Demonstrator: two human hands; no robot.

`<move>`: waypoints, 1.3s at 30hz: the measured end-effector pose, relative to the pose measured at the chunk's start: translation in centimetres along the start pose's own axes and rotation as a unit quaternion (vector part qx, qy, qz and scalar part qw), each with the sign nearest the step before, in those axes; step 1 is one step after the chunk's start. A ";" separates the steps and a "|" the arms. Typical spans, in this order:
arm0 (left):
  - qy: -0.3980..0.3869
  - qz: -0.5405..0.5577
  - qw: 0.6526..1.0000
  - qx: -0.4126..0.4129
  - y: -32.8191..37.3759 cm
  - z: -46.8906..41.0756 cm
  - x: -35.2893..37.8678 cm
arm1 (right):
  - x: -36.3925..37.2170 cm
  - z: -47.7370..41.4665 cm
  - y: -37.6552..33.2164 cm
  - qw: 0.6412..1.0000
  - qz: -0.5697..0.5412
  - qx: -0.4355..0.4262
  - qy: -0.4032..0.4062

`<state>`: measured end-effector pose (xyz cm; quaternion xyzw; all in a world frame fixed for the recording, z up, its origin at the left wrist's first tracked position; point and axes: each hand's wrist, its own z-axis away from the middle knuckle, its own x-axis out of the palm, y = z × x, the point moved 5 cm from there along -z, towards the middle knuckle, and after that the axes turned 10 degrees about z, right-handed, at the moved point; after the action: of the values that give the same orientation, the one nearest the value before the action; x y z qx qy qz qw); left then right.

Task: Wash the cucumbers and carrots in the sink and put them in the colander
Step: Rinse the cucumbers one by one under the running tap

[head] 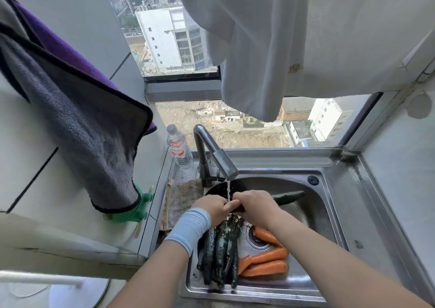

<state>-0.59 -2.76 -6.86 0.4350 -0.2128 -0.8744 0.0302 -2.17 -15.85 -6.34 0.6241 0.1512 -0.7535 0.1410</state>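
Cucumber (288,198) under the tap (221,161) looks stiff but probably slippery; left hand (213,207) and right hand (257,205) both clench one end.

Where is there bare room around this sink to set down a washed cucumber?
Free: the steel ledge right of the basin, and the basin floor between carrots and right wall. Crowded: front left with cucumbers, left rim with cloth and bottle.

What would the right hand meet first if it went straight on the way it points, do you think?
Probably the left hand, just ahead of the right hand on the same cucumber; depth is unclear.
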 end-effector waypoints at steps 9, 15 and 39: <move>-0.033 0.015 0.999 0.028 -0.1 -0.5 0.1 | 1.0 -1.0 0.5 0.992 0.024 0.072 -0.097; 0.004 0.211 0.977 -0.022 0.2 -0.4 -0.3 | 1.1 -1.8 0.1 0.993 0.015 0.090 -0.069; -0.146 0.195 0.966 -0.082 0.7 -0.6 0.6 | 2.0 -1.2 0.8 0.970 -0.084 0.108 -0.199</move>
<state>-0.56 -3.77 -7.33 0.2486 -0.2235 -0.9202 0.2038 -1.10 -16.10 -8.58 0.4584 0.0898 -0.8835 0.0358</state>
